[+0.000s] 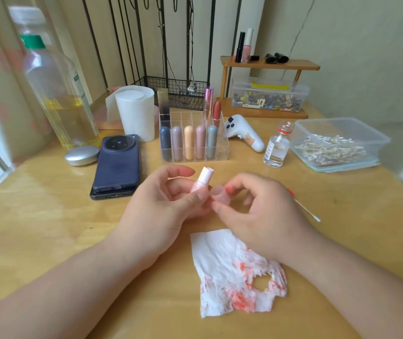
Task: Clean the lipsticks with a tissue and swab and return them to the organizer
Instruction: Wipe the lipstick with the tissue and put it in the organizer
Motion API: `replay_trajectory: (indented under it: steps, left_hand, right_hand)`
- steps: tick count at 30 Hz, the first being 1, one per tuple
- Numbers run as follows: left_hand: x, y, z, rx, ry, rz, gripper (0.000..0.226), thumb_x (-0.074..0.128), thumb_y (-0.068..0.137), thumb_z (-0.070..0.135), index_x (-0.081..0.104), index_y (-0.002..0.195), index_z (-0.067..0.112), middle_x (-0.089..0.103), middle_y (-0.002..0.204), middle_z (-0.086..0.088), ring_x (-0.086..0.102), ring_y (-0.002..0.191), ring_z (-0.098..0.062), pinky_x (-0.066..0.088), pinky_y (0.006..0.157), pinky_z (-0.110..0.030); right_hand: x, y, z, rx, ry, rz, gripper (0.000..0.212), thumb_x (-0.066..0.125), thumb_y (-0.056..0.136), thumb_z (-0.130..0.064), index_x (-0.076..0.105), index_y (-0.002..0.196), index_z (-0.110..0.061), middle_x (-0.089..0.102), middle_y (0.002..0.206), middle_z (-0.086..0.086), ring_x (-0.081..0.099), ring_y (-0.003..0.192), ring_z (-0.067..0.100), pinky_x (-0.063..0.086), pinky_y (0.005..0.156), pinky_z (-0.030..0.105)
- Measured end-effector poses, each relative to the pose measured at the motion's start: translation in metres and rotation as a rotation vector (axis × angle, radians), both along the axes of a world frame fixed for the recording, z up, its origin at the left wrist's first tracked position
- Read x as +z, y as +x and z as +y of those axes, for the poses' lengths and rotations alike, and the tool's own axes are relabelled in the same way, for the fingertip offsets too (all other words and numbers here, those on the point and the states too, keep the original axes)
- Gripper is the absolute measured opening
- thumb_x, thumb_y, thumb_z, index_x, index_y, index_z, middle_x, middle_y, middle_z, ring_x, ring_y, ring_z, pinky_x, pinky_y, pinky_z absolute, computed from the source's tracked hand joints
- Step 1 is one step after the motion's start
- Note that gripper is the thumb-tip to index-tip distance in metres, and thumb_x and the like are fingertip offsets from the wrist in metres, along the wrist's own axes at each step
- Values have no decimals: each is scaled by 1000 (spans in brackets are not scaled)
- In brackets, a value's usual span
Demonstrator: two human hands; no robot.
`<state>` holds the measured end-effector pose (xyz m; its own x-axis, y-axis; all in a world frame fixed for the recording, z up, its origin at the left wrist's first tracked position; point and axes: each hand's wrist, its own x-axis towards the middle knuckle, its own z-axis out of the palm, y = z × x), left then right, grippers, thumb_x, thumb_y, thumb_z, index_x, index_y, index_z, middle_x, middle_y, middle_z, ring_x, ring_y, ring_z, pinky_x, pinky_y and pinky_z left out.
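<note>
Head view: left hand (pixel 168 199) pinches lipstick (pixel 201 183) — right hand (pixel 251 209) pinches cap (pixel 218 195).

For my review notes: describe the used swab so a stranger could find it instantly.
Start at the wooden table, then the right hand. Just right of it lies the used swab, alone on bare wood. Unlike the swabs in the plastic container, one tip is stained red.
</note>
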<state>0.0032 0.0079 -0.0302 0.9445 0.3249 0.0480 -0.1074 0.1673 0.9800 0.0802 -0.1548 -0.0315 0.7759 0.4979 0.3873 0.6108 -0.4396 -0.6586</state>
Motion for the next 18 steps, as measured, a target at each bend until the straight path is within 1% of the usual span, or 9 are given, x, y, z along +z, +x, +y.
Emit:
replay_trajectory:
  steps: [1,2,3,6,8,10,13,15,18]
  left_hand:
    - [0,-1,2,4,24,-5,40,75,77,9,58,112,0,75,95,-20,74,91,-37,59,88,-48]
    - [1,-1,3,11,59,-9,39,77,73,10,61,107,0,75,93,-19,74,88,-35,59,86,-43]
    - [1,-2,5,14,92,-14,37,78,71,11,64,103,0,75,91,-18,74,84,-31,60,82,-37]
    - [1,-3,7,3,119,-39,30,79,69,9,68,97,3,74,83,-11,70,74,-21,57,73,-23]
    - [1,-3,7,-13,130,-50,28,78,70,10,70,96,4,74,84,-9,70,73,-19,55,71,-21]
    - [2,-4,5,-35,157,-50,27,77,72,10,70,97,3,74,84,-9,70,72,-18,54,69,-19]
    - [4,-5,4,-56,165,-49,27,77,71,10,72,97,4,75,84,-10,71,72,-17,56,70,-20]
    - [4,-5,4,-57,165,-42,28,78,71,10,73,98,6,76,84,-10,71,72,-17,57,72,-20]
    - [4,-7,5,-84,172,-29,28,77,71,11,73,98,6,76,82,-9,71,72,-16,57,72,-20]
  right_hand:
    - [3,0,-3,15,65,65,15,80,78,-26,65,81,-23,68,76,-10,54,63,13,50,63,28]
    - [6,1,-6,56,130,145,17,80,79,-20,65,85,-22,71,80,-9,57,63,22,52,62,33]
    - [7,2,-9,109,197,225,18,81,80,-14,66,88,-19,73,83,-6,60,65,25,54,62,34]
    - [8,8,-21,213,393,436,22,82,77,-14,71,93,-5,71,82,10,61,65,11,48,56,19]
    - [9,12,-26,225,468,533,29,80,74,-15,71,97,0,69,87,20,56,59,7,42,48,16]
    - [11,14,-28,253,479,534,31,76,72,-13,70,99,0,69,85,15,55,54,4,41,46,14]
    - [10,15,-30,330,397,453,27,81,76,-8,69,99,-3,69,76,-1,57,55,3,43,53,10]
    - [9,15,-33,360,329,421,25,74,77,-11,71,101,-7,69,78,-1,58,62,4,44,56,11]
    - [8,14,-36,366,304,404,24,74,77,-12,72,101,-11,69,84,3,58,71,12,45,59,15]
